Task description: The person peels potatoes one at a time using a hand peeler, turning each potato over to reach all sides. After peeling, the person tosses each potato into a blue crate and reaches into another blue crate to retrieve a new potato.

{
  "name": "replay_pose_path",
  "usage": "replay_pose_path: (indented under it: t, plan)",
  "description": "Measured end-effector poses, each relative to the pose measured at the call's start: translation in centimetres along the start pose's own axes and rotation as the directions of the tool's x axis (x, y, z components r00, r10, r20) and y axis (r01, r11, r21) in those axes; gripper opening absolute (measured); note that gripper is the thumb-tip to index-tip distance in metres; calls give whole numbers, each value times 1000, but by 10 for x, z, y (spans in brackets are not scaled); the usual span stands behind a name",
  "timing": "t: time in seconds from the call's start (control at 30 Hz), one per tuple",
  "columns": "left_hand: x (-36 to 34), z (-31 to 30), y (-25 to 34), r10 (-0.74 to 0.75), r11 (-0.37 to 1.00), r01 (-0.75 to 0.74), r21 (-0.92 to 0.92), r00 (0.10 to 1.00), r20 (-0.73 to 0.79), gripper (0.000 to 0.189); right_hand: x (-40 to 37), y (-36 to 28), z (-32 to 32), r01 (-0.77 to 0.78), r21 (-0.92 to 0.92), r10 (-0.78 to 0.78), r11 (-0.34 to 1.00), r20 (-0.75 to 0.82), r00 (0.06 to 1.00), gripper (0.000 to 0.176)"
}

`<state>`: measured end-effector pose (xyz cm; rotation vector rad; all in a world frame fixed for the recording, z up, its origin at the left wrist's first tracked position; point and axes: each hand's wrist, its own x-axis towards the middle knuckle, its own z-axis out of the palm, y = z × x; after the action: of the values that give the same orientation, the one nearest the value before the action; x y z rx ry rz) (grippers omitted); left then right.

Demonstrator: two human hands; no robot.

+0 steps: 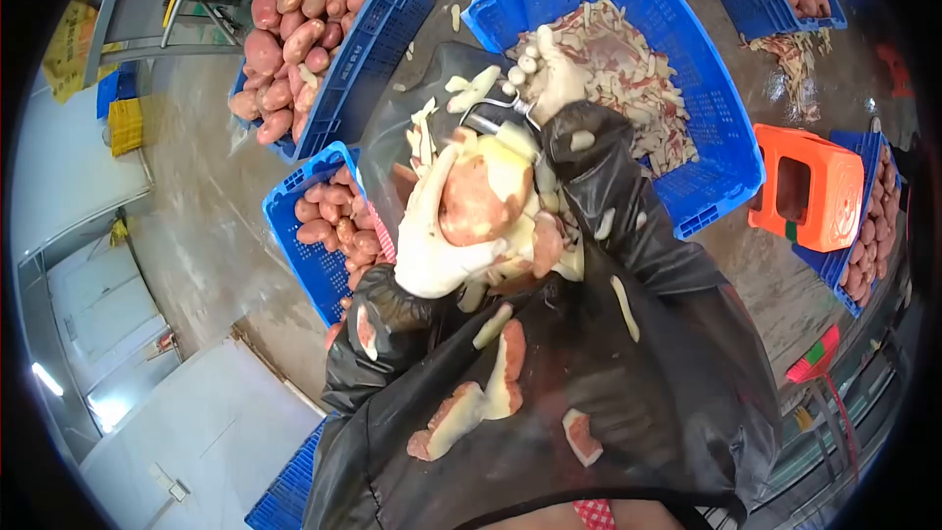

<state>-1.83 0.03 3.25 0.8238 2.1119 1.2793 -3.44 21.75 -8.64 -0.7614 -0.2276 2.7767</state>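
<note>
My left hand (432, 253), in a white glove, is closed around a partly peeled potato (476, 201) above my lap. Reddish skin remains on the side facing me, and pale flesh shows near its top. My right hand (554, 77), also gloved, grips a peeler (502, 116) just beyond the potato; its metal frame shows, while the handle is mostly hidden in the fingers. Peel strips lie on both hands and on my black apron (628, 412). A large blue crate (721, 108) of peelings stands beyond my right hand.
Red potatoes fill a blue crate (378, 59) at upper left and a smaller blue basket (285, 211) by my left arm. An orange stool (839, 191) stands at right beside another potato crate (822, 265). Peelings litter the wet floor (206, 196).
</note>
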Motion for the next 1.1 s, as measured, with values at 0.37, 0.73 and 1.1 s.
replay_pose_path:
  t: [0.37, 0.73, 1.1]
  plan:
    - [-14, 14, -1, -196, 920, 180, -348, 981, -10, 96, -51, -26, 12, 135, 396, -140, 908, -15, 990, 43]
    - [-16, 19, 10, -131, 982, 103, -161, 975, -179, 95, -74, 17, 48, 106, 149, -135, 983, 199, 971, 43]
    - [-3, 18, 26, -319, 756, 271, -595, 947, 26, 95, -42, -37, -10, 131, 242, -135, 962, 0, 991, 42]
